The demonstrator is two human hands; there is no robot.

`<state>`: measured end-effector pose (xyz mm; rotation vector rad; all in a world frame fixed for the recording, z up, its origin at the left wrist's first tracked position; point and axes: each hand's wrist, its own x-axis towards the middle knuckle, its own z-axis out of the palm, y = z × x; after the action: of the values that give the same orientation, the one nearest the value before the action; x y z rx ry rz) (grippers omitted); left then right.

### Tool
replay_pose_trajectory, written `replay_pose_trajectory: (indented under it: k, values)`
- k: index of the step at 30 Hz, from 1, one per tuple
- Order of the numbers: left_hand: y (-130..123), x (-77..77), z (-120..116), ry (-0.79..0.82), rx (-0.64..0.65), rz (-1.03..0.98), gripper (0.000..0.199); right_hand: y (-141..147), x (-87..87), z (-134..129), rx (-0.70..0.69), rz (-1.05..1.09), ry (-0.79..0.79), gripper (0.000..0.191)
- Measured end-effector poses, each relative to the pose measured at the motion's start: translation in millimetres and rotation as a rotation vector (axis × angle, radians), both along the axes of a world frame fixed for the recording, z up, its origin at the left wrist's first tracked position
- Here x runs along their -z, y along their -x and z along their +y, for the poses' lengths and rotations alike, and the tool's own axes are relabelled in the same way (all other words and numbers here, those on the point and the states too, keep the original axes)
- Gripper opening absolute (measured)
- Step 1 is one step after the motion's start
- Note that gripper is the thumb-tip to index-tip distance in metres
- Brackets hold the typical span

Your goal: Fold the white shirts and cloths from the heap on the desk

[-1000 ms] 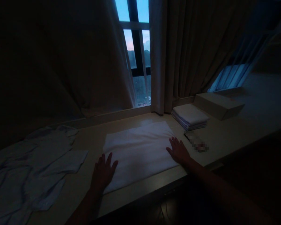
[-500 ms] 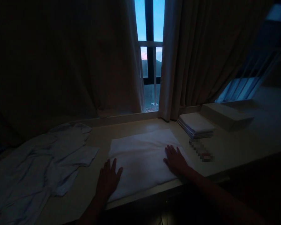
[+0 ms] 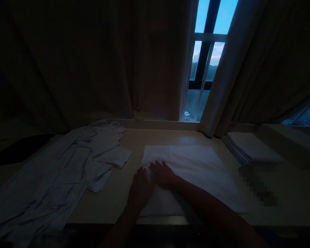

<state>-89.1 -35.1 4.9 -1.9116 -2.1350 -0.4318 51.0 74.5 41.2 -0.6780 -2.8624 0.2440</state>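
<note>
A white rectangular cloth (image 3: 198,165) lies flat on the pale surface in front of me, with slight wrinkles. My left hand (image 3: 141,187) rests at its left edge, fingers stretched forward and holding nothing. Close beside it, my right hand (image 3: 164,174) reaches across the cloth and lies palm down on its left part, fingers out. The two hands are almost touching. Dim light hides the finer detail of the fingers.
A heap of crumpled white cloths (image 3: 64,172) spreads over the left side. On the right stand a folded white stack (image 3: 253,146), a blurred-out item (image 3: 258,186) and a box-like block (image 3: 291,143). Behind the counter (image 3: 98,210) hang dark curtains (image 3: 155,62) beside a window (image 3: 208,58).
My right hand has moved left across the cloth, from its right side to beside my left hand. The view has turned left, so the scene sits farther right.
</note>
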Motion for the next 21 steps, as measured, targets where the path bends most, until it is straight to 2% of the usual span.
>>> replay_pose_trajectory:
  k: [4,13,17,21]
  values:
    - [-1.2,0.3,0.1,0.005,-0.021,-0.037,0.072,27.8,-1.4,28.6,-0.026,-0.01,-0.019,0.052]
    - [-4.2,-0.8,-1.4,0.006,-0.063,-0.057,0.072,78.4,4.2,69.6,0.119,-0.033,0.002,0.055]
    - [-4.4,-2.5,-2.0,-0.01,-0.051,-0.032,0.07,84.0,-4.2,71.3,0.141,-0.047,0.015,0.056]
    - [-3.4,-3.5,-0.3,0.0,-0.047,0.018,0.072,66.3,-13.3,48.0,0.106,-0.004,0.001,0.06]
